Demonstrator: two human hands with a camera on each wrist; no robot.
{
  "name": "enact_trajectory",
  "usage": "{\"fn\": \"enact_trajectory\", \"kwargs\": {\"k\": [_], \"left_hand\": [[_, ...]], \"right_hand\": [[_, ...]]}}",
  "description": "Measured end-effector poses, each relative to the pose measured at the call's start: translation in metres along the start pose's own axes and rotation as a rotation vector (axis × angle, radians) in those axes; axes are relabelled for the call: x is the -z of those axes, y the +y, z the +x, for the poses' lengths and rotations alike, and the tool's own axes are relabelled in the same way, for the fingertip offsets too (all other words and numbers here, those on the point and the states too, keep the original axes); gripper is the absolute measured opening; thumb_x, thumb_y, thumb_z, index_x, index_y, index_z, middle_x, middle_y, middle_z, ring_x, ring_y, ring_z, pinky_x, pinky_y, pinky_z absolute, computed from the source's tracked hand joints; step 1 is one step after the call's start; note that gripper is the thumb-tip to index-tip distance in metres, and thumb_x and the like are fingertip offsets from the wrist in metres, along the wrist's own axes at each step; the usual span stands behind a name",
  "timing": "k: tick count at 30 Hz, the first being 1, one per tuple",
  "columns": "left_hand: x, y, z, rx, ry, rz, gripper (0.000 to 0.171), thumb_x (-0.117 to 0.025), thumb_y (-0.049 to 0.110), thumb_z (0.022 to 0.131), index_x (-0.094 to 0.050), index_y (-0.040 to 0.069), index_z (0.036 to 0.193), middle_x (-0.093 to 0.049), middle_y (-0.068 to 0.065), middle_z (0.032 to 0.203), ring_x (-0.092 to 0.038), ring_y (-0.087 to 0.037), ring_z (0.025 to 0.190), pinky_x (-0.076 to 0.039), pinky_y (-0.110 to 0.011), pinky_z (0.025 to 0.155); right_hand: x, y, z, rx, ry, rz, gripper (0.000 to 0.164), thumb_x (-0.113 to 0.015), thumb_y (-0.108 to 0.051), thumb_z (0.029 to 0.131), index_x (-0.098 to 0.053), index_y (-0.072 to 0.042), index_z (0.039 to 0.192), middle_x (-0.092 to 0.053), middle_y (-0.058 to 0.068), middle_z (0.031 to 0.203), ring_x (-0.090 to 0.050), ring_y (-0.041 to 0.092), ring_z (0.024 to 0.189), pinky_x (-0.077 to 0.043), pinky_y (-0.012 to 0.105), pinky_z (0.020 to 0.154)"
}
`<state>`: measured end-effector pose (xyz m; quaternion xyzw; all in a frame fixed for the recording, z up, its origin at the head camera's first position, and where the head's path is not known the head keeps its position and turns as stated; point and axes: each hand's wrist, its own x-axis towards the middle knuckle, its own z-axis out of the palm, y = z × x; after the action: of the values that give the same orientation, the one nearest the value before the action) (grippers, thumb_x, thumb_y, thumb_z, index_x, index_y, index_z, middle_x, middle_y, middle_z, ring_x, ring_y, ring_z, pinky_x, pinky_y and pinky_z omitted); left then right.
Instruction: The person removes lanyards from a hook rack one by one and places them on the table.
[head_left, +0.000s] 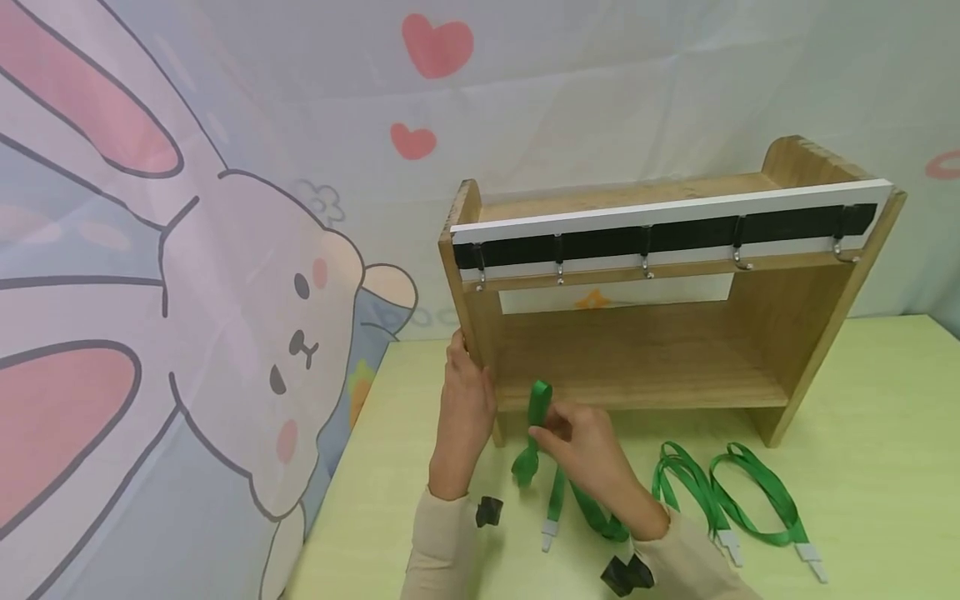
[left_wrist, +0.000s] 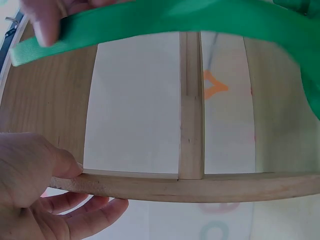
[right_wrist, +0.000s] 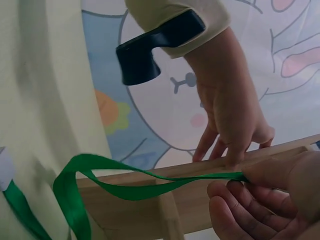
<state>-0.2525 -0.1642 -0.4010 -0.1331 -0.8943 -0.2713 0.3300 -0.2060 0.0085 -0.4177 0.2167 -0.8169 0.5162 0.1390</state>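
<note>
A wooden shelf rack stands on the table, with a row of metal hooks on a black-and-white strip along its upper front. My left hand grips the rack's left side panel, thumb on one face and fingers on the other, as the left wrist view shows. Just right of it, my right hand pinches a green lanyard between thumb and fingers. The folded end of this lanyard points up, below the leftmost hooks. Its strap hangs in a loop in the right wrist view.
Two more green lanyards with white clips lie on the pale green table to the right. A white clip on a green strap rests below my right hand. A cloth printed with a rabbit hangs behind and to the left.
</note>
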Motion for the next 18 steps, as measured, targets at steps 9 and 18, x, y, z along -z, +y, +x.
{"fn": "enact_trajectory", "kwargs": {"k": [9, 18], "left_hand": [[0.0, 0.002, 0.001, 0.013, 0.005, -0.001, 0.062, -0.059, -0.008, 0.096, -0.017, -0.007, 0.143, -0.049, -0.035, 0.121, -0.062, -0.05, 0.106, -0.057, -0.053, 0.08], [0.0, 0.003, 0.0, 0.017, 0.012, -0.004, 0.063, -0.059, -0.01, 0.095, -0.018, -0.008, 0.143, -0.049, -0.036, 0.122, -0.061, -0.051, 0.106, -0.057, -0.053, 0.08]], "right_hand": [[-0.006, 0.017, 0.001, -0.041, -0.031, -0.026, 0.01, -0.075, -0.001, 0.088, -0.071, -0.008, 0.081, -0.069, -0.003, 0.074, -0.066, 0.009, 0.066, -0.054, 0.026, 0.059], [-0.016, 0.03, -0.004, -0.058, -0.041, -0.075, 0.011, -0.077, 0.0, 0.085, -0.072, -0.005, 0.078, -0.07, 0.002, 0.073, -0.065, 0.011, 0.064, -0.054, 0.025, 0.057]]}}
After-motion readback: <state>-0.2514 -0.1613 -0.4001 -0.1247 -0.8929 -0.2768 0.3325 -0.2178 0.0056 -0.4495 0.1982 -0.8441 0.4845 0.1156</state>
